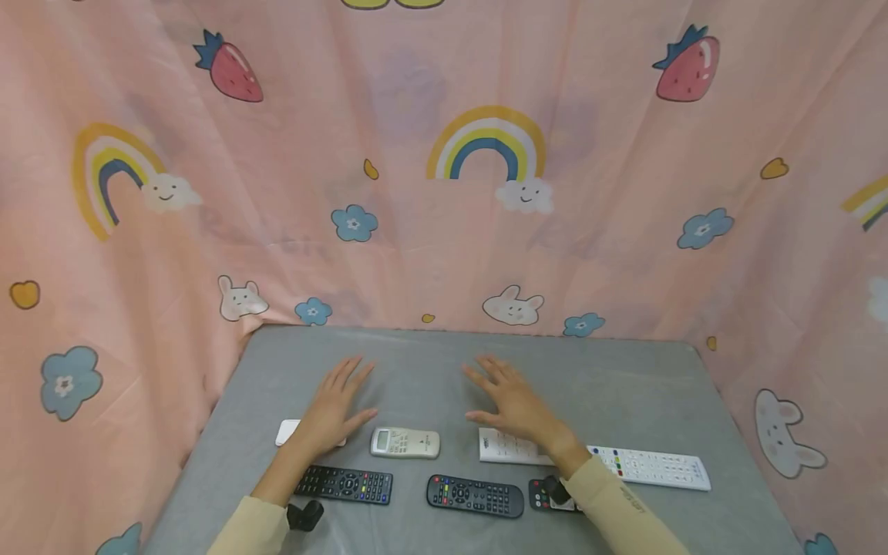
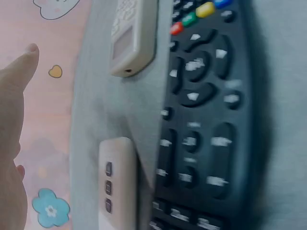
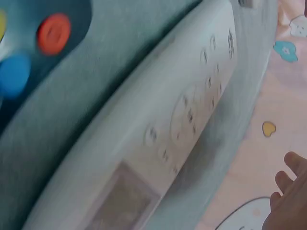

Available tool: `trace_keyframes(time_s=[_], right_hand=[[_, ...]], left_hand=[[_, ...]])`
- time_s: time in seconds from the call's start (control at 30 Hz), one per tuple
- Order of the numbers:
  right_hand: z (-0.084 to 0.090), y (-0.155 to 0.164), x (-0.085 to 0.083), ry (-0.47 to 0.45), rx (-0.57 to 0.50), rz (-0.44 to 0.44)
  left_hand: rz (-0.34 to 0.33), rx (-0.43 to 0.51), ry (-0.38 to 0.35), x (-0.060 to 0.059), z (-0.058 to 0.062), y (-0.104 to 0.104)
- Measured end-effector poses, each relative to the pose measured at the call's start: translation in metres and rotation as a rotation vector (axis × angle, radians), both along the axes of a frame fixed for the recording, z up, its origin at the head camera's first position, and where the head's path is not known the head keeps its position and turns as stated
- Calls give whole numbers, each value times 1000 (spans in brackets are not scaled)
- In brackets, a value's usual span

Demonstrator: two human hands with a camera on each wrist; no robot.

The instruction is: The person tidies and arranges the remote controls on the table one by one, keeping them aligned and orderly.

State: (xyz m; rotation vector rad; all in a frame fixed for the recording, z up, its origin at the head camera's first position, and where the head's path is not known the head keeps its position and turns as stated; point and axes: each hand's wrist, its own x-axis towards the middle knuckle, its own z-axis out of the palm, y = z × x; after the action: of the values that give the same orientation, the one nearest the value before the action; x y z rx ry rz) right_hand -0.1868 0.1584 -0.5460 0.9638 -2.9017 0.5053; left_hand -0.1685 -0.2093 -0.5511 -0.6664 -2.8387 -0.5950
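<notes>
Both hands are hovering flat over the grey table (image 1: 624, 385), fingers straight and spread, gripping nothing. The left hand (image 1: 333, 412) is lying over the right end of a small white remote (image 1: 287, 432), which is sitting just left of the display remote (image 1: 405, 442); whether the palm is touching it cannot be told. The right hand (image 1: 513, 405) is reaching past the left end of the long white remote (image 1: 652, 466), which is lying right of the display remote, with the wrist crossing above it. Nearer the person than the display remote, 3 black remotes are lying in a row: 1 (image 1: 344, 484) under the left forearm, 1 (image 1: 475, 496) in the middle, 1 (image 1: 548, 495) mostly hidden under the right sleeve. No containers are showing on the table.
</notes>
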Motion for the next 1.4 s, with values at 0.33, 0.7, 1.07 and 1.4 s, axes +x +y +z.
trace_keyframes(time_s=[0.33, 0.7, 1.07, 1.4], right_hand=[[-9, -21, 8, -73, -41, 54], [-13, -43, 17, -197, -131, 94], [-26, -53, 20, -184, -126, 144], [-32, -55, 20, -210, -151, 171]], left_hand=[[74, 73, 23, 35, -18, 0], [184, 73, 37, 56, -27, 5], [225, 12, 91, 65, -38, 11], [248, 17, 176, 65, -44, 18]])
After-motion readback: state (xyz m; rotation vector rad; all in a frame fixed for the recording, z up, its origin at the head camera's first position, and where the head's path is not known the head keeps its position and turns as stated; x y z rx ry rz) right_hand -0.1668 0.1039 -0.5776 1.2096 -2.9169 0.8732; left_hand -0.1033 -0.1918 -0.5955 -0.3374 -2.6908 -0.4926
